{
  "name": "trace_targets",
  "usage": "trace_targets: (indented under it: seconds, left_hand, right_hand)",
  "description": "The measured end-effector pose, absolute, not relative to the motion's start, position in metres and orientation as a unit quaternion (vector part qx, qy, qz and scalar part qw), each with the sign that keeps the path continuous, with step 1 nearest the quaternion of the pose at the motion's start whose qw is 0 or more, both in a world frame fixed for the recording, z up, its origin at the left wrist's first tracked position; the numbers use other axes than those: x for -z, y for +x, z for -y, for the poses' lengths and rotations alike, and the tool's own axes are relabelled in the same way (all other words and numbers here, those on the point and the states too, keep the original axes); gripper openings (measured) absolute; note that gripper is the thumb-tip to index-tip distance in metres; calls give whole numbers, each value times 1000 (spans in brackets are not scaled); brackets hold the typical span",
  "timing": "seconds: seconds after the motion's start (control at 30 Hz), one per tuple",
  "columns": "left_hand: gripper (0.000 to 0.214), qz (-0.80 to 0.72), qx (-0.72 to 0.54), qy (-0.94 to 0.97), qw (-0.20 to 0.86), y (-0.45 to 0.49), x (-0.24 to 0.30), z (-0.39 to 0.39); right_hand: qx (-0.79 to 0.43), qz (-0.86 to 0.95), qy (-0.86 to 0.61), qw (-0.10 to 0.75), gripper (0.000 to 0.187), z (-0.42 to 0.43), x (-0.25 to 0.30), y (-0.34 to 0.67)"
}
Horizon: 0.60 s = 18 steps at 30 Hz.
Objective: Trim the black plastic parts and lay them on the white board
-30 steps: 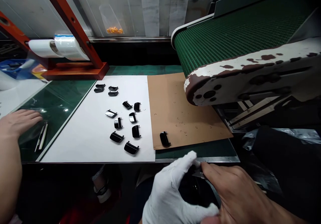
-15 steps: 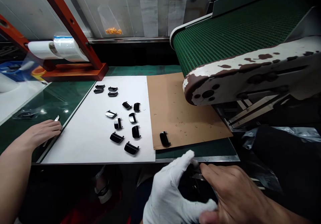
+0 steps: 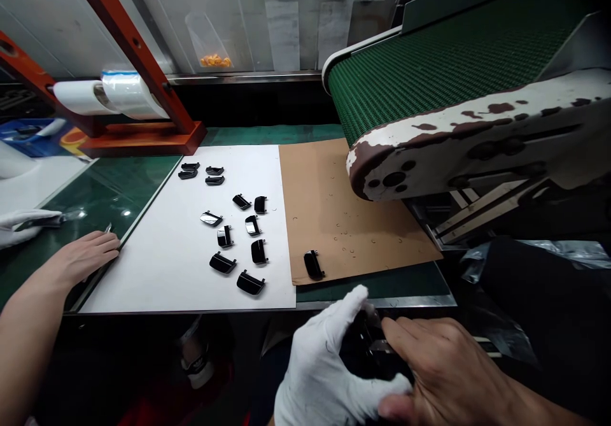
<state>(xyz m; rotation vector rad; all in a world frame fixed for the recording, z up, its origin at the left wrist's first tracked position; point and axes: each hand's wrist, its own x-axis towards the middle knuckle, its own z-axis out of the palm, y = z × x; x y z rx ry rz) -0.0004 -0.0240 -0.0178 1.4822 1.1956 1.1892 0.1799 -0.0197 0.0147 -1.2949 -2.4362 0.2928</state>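
Now, head view: looking down across the front edge of a bench. The wearer's two hands are low in the middle, and a co-worker's hands are at the far left.
Left hand [image 3: 329, 365]: in a white cotton glove. The fingers are curled around a dark part [image 3: 363, 348] and grasp it, with the forefinger lifted above it.
Right hand [image 3: 446, 372]: bare. Thumb and forefinger are pinched on a thin silvery tool [image 3: 382, 347], whose tip meets the dark part.
Dark part: held between the two hands, in front of and below the bench edge, not on the bench. Its shape is hard to read against the shadow.
White sheet [image 3: 157, 273]: flat on the green mat [image 3: 119, 184]. About twelve glossy black parts [image 3: 222, 262] are scattered over its right half.
Brown cardboard [image 3: 344, 203]: just beside the white sheet on its right, edges touching. A lone black part [image 3: 314, 265] lies near its front left corner.
Conveyor [image 3: 453, 63]: the green belt slopes down from the right and its end hangs over the brown cardboard. The white side frame [image 3: 477, 127] is chipped, with brown patches.
Co-worker's bare hand [image 3: 88, 254]: flat on the green mat at the white sheet's left edge. A small metal tip [image 3: 109, 227] shows at its fingers.
Co-worker's gloved hand [image 3: 23, 225]: at the far left edge, around something dark; cannot tell what.
Orange stand [image 3: 138, 69]: back left, carrying film rolls [image 3: 128, 92].
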Motion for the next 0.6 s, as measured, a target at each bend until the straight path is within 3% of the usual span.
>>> trace_targets:
  seconds: [0.13, 0.3, 0.4, 0.47, 0.6]
  left_hand:
    - [29, -471, -443, 611, 457, 6, 8, 23]
    - [80, -463, -420, 612, 483, 16, 6, 23]
    - [85, -443, -432, 591, 517, 17, 4, 19]
    - [78, -439, -443, 596, 506, 4, -2, 1]
    - [32, -486, -434, 608, 454, -62, -24, -84]
  right_hand:
    - [-92, 867, -458, 171, 79, 20, -14, 181]
    - [-89, 871, -449, 179, 73, 21, -14, 182]
    - [-110, 857, -445, 234, 68, 19, -15, 177]
    - [-133, 824, -463, 297, 64, 20, -15, 171]
    - [-211, 710, -558, 374, 65, 30, -9, 156]
